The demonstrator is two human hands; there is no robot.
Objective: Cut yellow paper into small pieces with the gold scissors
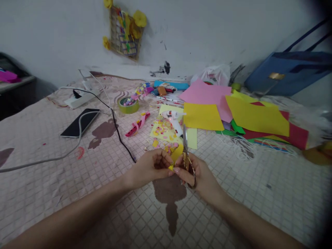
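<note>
Near the middle of the table, my left hand (153,166) pinches a small yellow piece (171,167) between thumb and fingers. My right hand (193,171) meets it at the fingertips and has gold-handled scissors (185,147) in its grip, blades pointing up and away from me. Just beyond the hands lies a yellow paper piece (177,154), with small yellow and pink scraps (162,129) on a pale yellow sheet (192,138). A white glue gun (175,121) rests on that sheet.
Left are a phone (80,123), power strip (81,99), cables and a tape roll (128,105). Coloured sheets (256,116) and white string (241,147) lie right. A pink strip (137,125) sits left of the scraps. A blue bag (287,74) stands at the back right.
</note>
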